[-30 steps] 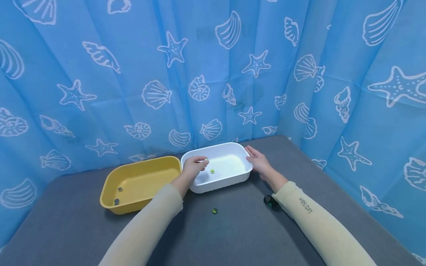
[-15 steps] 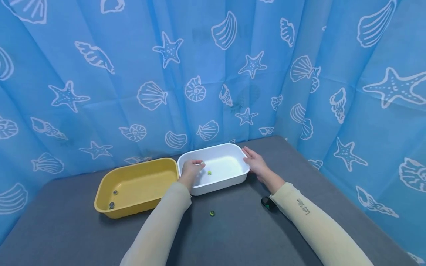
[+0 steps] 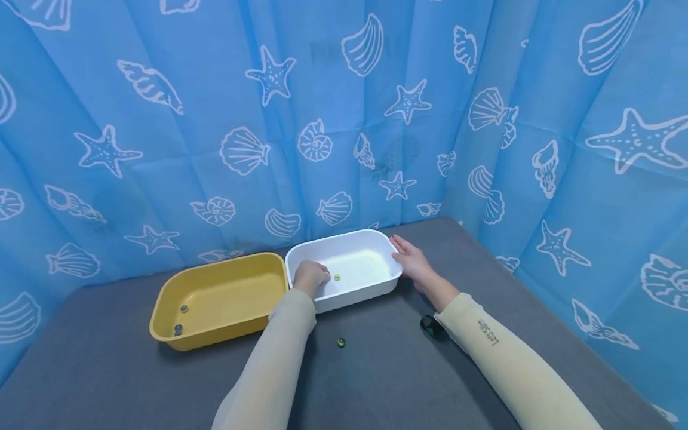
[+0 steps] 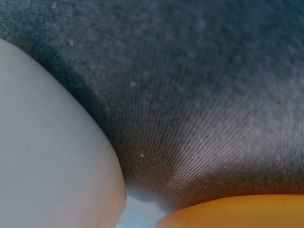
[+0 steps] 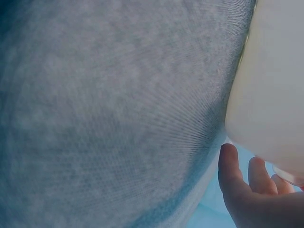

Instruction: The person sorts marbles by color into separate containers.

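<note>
My left hand (image 3: 310, 276) reaches down into the left part of the white plastic basin (image 3: 371, 289). Its fingers are curled, and a bit of a small yellow-green marble (image 3: 326, 273) shows at the fingertips. Just to the right, another small yellow-green marble (image 3: 337, 277) lies on the basin floor. At the basin's right end my right hand (image 3: 412, 263) holds the wall, thumb at the rim and fingers along the outside. In the right wrist view, fingers (image 5: 230, 164) appear beside the pale basin wall. The left wrist view shows no fingers.
A yellow basin (image 3: 226, 325) stands against the white one's left side, with two small greyish round pieces (image 3: 178, 329) inside. A dark green-and-yellow marble (image 3: 341, 342) lies on the grey cloth in front. A black object (image 3: 430, 325) sits beside the right sleeve. Blue curtains hang behind.
My left hand has moved lower into the white basin, and its fingertips now come close to the marble on the floor. The right hand stays at the basin's end. The view has shifted slightly.
</note>
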The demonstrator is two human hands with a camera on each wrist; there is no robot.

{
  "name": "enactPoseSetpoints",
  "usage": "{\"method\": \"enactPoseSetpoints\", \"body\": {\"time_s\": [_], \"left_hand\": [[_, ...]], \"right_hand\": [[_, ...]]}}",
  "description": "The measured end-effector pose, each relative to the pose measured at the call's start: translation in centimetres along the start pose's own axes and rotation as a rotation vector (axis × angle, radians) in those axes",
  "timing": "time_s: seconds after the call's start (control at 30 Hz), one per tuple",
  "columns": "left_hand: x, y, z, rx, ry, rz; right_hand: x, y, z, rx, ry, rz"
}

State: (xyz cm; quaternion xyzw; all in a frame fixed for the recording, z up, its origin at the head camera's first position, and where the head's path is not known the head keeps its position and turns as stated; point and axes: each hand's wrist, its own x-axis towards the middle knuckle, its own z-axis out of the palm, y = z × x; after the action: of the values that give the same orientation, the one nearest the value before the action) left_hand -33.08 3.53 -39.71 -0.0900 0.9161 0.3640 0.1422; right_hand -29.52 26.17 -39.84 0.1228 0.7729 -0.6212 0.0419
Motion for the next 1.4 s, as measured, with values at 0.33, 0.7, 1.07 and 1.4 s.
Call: {"method": "enactPoseSetpoints", "body": {"time_s": [0.33, 0.7, 1.07, 1.4], "left_hand": [[-0.4, -0.2, -0.2, -0.08, 0.02, -0.006], [-0.5, -0.9, -1.5, -0.468, 0.058, 0.183], [-6.4, -4.7, -4.8, -0.421, -0.076, 0.459], [-10.3, -8.1, -3.9, -0.361, -0.347, 0.607]], "right_hand": [[-0.1, 0.0, 0.2, 0.005, 0.007, -0.005], [-0.1, 0.2, 0.4, 0.016, -0.006, -0.035], [-0.1, -0.2, 0.4, 0.018, -0.033, -0.047], [-0.1, 0.0, 0.1, 0.032, -0.025, -0.034]]}}
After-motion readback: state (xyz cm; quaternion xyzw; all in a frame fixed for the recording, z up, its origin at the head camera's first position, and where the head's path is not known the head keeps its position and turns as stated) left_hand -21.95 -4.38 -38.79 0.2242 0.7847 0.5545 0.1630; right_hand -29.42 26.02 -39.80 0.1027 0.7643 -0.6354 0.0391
